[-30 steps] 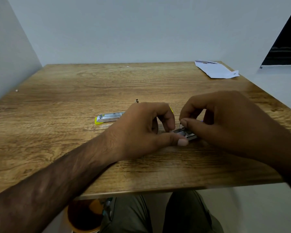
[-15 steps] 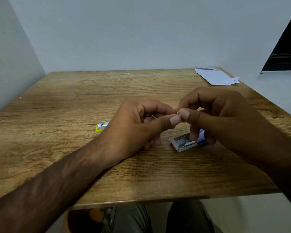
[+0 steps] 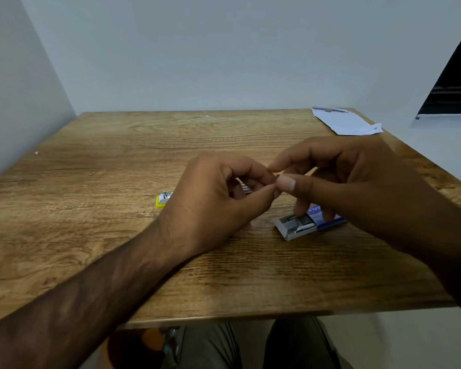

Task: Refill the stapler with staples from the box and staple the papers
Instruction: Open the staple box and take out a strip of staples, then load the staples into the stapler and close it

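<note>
A strip of metal staples (image 3: 244, 186) is held above the table between both hands. My left hand (image 3: 218, 198) pinches its left part and my right hand (image 3: 338, 179) pinches its right end with thumb and forefinger. Below the right hand lies the open staple box (image 3: 298, 226), a grey tray slid out of a blue and white sleeve, with staples inside. The yellow stapler (image 3: 164, 199) lies on the table behind my left hand, mostly hidden by it. The white papers (image 3: 343, 121) lie at the far right corner.
The wooden table (image 3: 117, 182) sits in a corner with walls at the back and left. A tiny white speck (image 3: 36, 153) lies near the left edge. My knees show under the front edge.
Both hands have lifted from the staple box, bringing a staple strip up with them. The box now lies uncovered on the table. The camera view has tilted slightly.
</note>
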Motion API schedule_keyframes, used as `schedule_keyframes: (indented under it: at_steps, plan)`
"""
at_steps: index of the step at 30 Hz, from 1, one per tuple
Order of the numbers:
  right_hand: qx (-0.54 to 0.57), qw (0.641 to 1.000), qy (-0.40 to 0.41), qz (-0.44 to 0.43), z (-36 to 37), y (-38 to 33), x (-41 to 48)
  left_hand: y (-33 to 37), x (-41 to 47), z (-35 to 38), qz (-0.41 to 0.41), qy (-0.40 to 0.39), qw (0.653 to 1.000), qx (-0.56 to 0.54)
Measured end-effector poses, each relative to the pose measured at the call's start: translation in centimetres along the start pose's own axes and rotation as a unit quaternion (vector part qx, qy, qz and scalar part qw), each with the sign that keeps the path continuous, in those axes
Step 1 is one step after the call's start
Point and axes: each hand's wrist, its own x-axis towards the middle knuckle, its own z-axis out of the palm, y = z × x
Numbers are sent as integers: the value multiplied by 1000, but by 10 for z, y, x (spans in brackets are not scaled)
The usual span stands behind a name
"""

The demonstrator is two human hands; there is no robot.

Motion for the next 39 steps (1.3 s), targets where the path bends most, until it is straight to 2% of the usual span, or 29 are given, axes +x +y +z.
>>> schedule_keyframes:
  at_steps: [12, 20, 22, 24, 27, 31, 35, 39]
  plan:
    - [-20, 999, 21, 17, -4, 4, 2, -1, 0, -1, 7, 25, 999, 19]
    - [-172, 984, -13, -46, -7, -4, 17, 2, 1, -7, -14, 40, 999, -17]
    - [-196, 978, -24, -65, -11, -8, 27, 4, 3, -14, -6, 67, 998, -17]
    - [-189, 981, -31, -40, -17, -9, 41, 5, 8, -28, 14, 120, 993, -2]
    - [-209, 975, -80, 2, -20, -2, 63, -2, 14, -51, 48, 154, 982, 99]
    - [-207, 970, -124, 26, -6, 8, 81, -20, 14, -58, -30, 57, 979, 191]
    - [-193, 968, -159, 34, 6, 19, 89, -26, 15, -52, -47, -39, 954, 294]
    - [-185, 964, -189, 35, 9, 24, 92, -28, 19, -47, -45, -58, 951, 300]
